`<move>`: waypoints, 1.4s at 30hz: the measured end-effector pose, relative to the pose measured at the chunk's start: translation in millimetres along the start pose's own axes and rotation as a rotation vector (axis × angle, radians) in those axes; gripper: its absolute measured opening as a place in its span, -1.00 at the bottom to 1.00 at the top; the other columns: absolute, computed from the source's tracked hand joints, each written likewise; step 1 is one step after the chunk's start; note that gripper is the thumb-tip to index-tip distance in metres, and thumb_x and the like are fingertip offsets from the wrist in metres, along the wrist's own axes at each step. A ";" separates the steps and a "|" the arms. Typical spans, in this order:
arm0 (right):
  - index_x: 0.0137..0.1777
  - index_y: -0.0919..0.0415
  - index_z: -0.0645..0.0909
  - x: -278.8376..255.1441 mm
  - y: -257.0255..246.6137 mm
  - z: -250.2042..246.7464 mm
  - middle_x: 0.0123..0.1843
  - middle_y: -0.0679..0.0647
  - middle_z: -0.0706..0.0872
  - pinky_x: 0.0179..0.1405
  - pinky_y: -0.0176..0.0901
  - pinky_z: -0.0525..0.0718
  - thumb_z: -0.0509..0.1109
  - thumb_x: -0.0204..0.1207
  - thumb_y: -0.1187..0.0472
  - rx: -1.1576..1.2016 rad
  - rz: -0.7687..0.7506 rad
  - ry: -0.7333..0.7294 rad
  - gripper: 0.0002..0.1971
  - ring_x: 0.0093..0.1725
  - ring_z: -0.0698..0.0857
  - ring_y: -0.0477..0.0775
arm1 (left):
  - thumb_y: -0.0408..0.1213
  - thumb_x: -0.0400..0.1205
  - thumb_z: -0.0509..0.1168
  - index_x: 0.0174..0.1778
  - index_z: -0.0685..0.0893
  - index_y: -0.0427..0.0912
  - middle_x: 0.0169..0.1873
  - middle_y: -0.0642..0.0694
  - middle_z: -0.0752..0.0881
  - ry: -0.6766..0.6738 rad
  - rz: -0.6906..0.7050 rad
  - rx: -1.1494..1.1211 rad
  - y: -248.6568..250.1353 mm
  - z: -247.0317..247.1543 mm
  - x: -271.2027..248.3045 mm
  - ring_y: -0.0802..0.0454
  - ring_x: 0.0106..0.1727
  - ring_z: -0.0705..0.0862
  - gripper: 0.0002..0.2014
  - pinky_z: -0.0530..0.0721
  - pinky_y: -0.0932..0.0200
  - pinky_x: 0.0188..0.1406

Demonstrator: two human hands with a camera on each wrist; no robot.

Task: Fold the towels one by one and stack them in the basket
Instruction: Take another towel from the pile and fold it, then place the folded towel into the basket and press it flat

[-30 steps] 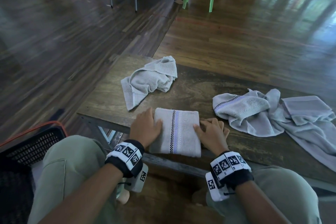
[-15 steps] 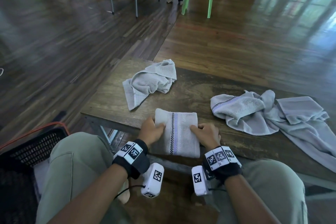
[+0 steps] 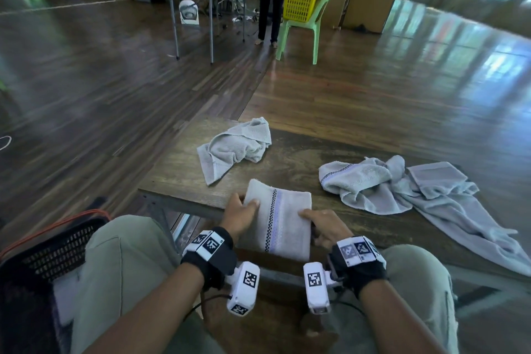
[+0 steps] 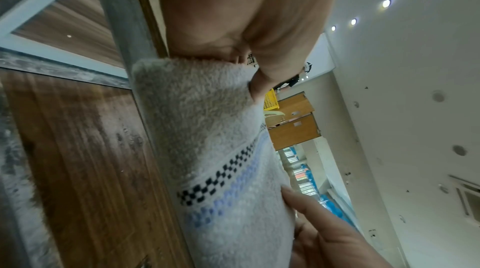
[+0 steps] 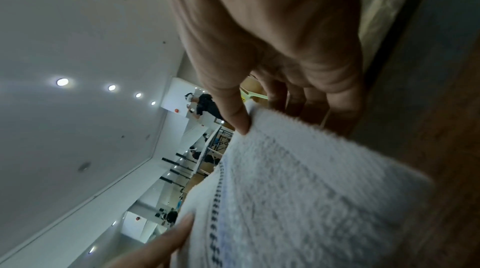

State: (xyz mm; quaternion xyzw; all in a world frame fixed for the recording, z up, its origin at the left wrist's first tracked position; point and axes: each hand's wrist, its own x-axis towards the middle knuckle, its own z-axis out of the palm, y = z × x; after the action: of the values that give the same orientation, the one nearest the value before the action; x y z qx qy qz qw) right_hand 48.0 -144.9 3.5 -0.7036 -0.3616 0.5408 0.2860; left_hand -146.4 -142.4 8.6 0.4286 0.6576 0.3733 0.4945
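Wooden table carries the folded towel, now overhanging its near edge. Left hand and right hand pinch its sides, thumbs on top, where earlier they pressed it flat. Crumpled towels lie beyond; black basket sits left.

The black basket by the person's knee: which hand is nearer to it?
Left. The left hand grips the folded towel's left edge, on the side of the black basket. The right hand grips the opposite edge, farther away.
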 end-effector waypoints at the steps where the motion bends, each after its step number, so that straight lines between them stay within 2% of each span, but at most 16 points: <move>1: -0.02 0.32 0.68 -8.7 -3.3 -2.0 0.00 0.24 0.79 -0.15 -0.02 0.57 0.49 0.35 0.06 0.001 -0.027 0.006 -0.67 0.00 0.74 0.28 | -0.16 0.64 0.27 0.30 0.44 -0.19 0.21 -0.10 0.58 -0.004 0.022 0.006 4.9 -2.0 -6.4 0.00 0.12 0.54 -0.65 0.49 0.07 0.09; 5: 0.10 0.34 0.59 -56.5 -33.6 -12.4 0.04 0.20 0.74 -0.03 0.01 0.67 0.30 0.58 0.15 0.017 -0.212 0.033 -0.75 -0.01 0.71 0.15 | -0.11 0.65 0.26 0.31 0.50 -0.16 0.16 -0.02 0.62 -0.057 0.148 0.053 35.5 -15.6 -33.1 0.01 0.12 0.58 -0.65 0.54 0.05 0.09; 8: -0.05 0.26 0.54 -83.8 -58.4 -25.3 -0.21 0.04 0.64 -0.31 -0.17 0.53 0.22 0.63 0.10 -0.068 -0.381 0.086 -0.79 -0.25 0.62 -0.04 | -0.13 0.64 0.27 0.30 0.53 -0.17 0.16 -0.03 0.65 -0.070 0.284 0.038 65.9 -26.6 -51.7 0.00 0.16 0.61 -0.66 0.57 0.03 0.19; 9: -0.09 0.23 0.54 -90.5 -65.2 -28.7 -0.23 0.04 0.63 -0.32 -0.16 0.52 0.22 0.63 0.08 -0.067 -0.408 0.101 -0.78 -0.27 0.61 -0.04 | -0.15 0.63 0.28 0.28 0.54 -0.18 0.14 -0.03 0.66 -0.052 0.329 0.018 75.4 -29.8 -58.0 0.01 0.14 0.62 -0.67 0.59 0.09 0.15; 11: -0.01 0.25 0.56 -101.9 -76.9 -33.9 -0.17 0.07 0.68 -0.31 -0.14 0.55 0.24 0.61 0.03 -0.037 -0.455 0.111 -0.74 -0.24 0.65 0.00 | -0.18 0.62 0.28 0.24 0.57 -0.19 0.07 -0.02 0.68 -0.021 0.398 -0.010 91.6 -34.5 -68.7 0.03 0.09 0.63 -0.71 0.58 0.19 0.00; 13: 0.06 0.28 0.58 -109.7 -83.4 -35.2 -0.12 0.08 0.70 -0.29 -0.13 0.56 0.27 0.59 0.01 -0.013 -0.475 0.113 -0.69 -0.19 0.68 0.04 | -0.17 0.61 0.29 0.26 0.58 -0.18 0.08 -0.03 0.70 0.002 0.434 -0.033 102.4 -38.6 -78.1 0.03 0.09 0.65 -0.68 0.58 0.18 -0.03; 17: -0.04 0.31 0.63 -119.9 -92.3 -29.3 -0.19 0.13 0.71 -0.22 -0.02 0.53 0.33 0.54 -0.01 0.046 -0.494 0.095 -0.67 -0.22 0.66 0.14 | -0.18 0.59 0.33 0.21 0.59 -0.19 0.04 -0.03 0.71 0.086 0.446 -0.104 110.7 -48.9 -92.6 0.06 0.01 0.67 -0.70 0.58 0.26 -0.20; 20: -0.15 0.27 0.60 -123.0 -101.7 -17.7 -0.23 0.18 0.67 -0.24 -0.07 0.52 0.28 0.56 0.08 0.074 -0.496 -0.004 -0.76 -0.28 0.64 0.12 | -0.20 0.59 0.34 0.13 0.59 -0.11 0.01 -0.03 0.71 0.158 0.456 -0.124 112.9 -62.6 -101.2 0.05 -0.01 0.67 -0.79 0.63 0.18 -0.07; 22: -0.11 0.31 0.58 -124.7 -111.5 -6.8 -0.23 0.17 0.63 -0.21 -0.06 0.59 0.25 0.55 0.11 0.052 -0.497 -0.062 -0.76 -0.27 0.63 0.13 | -0.19 0.60 0.34 0.11 0.58 -0.08 0.01 -0.02 0.70 0.208 0.458 -0.111 112.7 -76.5 -104.8 0.06 -0.02 0.66 -0.80 0.63 0.12 -0.02; 24: -0.03 0.39 0.57 -125.4 -124.1 7.4 -0.15 0.21 0.62 -0.02 0.10 0.62 0.26 0.48 0.09 0.012 -0.521 -0.116 -0.69 -0.15 0.62 0.18 | -0.18 0.60 0.34 0.16 0.58 -0.11 0.03 0.00 0.69 0.267 0.432 -0.109 110.9 -93.9 -108.8 0.06 -0.01 0.65 -0.76 0.61 0.12 -0.06; 25: -0.03 0.35 0.57 -126.2 -130.7 16.3 -0.12 0.23 0.61 -0.02 0.10 0.60 0.26 0.46 0.10 -0.007 -0.540 -0.151 -0.71 -0.12 0.60 0.19 | -0.17 0.60 0.34 0.20 0.58 -0.13 0.06 -0.02 0.69 0.289 0.411 -0.120 110.1 -103.9 -111.4 0.03 0.02 0.66 -0.72 0.61 0.12 -0.06; 29: -0.06 0.21 0.55 -126.6 -151.1 60.2 -0.12 0.14 0.62 -0.18 -0.09 0.60 0.23 0.56 0.19 -0.055 -0.585 -0.277 -0.89 -0.13 0.61 0.10 | -0.16 0.61 0.33 0.27 0.56 -0.16 0.10 -0.05 0.69 0.413 0.384 -0.111 100.5 -147.5 -123.3 0.00 0.08 0.66 -0.67 0.62 0.10 -0.02; 32: 0.04 0.18 0.56 -127.5 -155.1 100.2 -0.08 0.10 0.63 -0.21 -0.12 0.58 0.23 0.58 0.18 -0.069 -0.601 -0.379 -0.86 -0.12 0.61 0.08 | -0.18 0.60 0.33 0.22 0.58 -0.16 0.05 -0.04 0.70 0.532 0.365 -0.106 84.0 -177.3 -135.6 0.01 0.03 0.67 -0.71 0.62 0.16 -0.11; 36: 0.18 0.15 0.55 -132.1 -151.0 160.0 0.05 0.11 0.69 -0.24 -0.12 0.60 0.23 0.58 0.13 -0.139 -0.579 -0.530 -0.78 -0.04 0.65 0.10 | -0.24 0.58 0.35 0.08 0.62 -0.13 0.01 -0.08 0.73 0.662 0.318 -0.135 54.1 -216.5 -156.9 -0.03 0.02 0.71 -0.82 0.69 -0.02 0.09; 38: 0.14 0.15 0.55 -138.8 -147.8 190.0 0.05 0.14 0.68 -0.22 -0.11 0.59 0.24 0.58 0.15 -0.170 -0.582 -0.600 -0.81 -0.05 0.64 0.11 | -0.27 0.59 0.35 0.00 0.63 -0.12 -0.02 -0.10 0.74 0.719 0.295 -0.156 37.9 -236.0 -167.5 -0.03 -0.03 0.70 -0.90 0.67 0.00 0.06; 42: 0.05 0.16 0.55 -152.2 -143.0 241.3 0.02 0.17 0.67 -0.31 -0.13 0.57 0.26 0.58 0.20 -0.239 -0.610 -0.711 -0.89 -0.12 0.63 0.09 | -0.29 0.58 0.36 0.18 0.61 -0.26 0.04 -0.16 0.74 0.814 0.245 -0.205 8.9 -274.1 -181.0 -0.04 -0.04 0.70 -0.73 0.66 0.10 -0.08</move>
State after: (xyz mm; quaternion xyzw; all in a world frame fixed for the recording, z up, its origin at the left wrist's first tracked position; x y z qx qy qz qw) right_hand -237.4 -184.4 140.6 -0.3650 -0.6865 0.5937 0.2073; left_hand -384.6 -326.6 140.2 0.2700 0.7029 0.6309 0.1869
